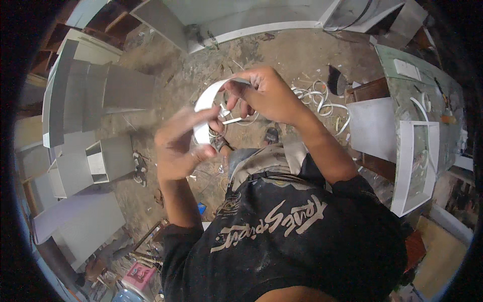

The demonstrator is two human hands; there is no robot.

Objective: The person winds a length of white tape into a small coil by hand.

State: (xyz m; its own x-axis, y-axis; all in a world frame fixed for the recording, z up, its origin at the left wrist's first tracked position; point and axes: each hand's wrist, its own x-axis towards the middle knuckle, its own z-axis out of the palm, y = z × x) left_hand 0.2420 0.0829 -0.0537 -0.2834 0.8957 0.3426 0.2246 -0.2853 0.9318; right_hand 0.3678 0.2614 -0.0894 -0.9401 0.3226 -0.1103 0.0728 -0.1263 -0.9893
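Note:
A flat white flexible strip (205, 103), like edge banding, bends in an arc between my two hands above the floor. My left hand (176, 138) is slightly blurred, its thumb and fingers closed around the lower end of the arc. At the upper end, my right hand (266, 93) grips the strip between thumb and curled fingers. Loose white strip (322, 100) lies in tangled loops on the floor beyond my right forearm. Whether it joins the piece in my hands I cannot tell.
Pale cabinet boxes (114, 157) and panels stand along the left. On the right, a greenish worktop (390, 60) carries a white rectangular frame (402, 173). A grey-white panel (373, 126) lies beside it. Dark sandals (139, 168) and scraps litter the floor (166, 60).

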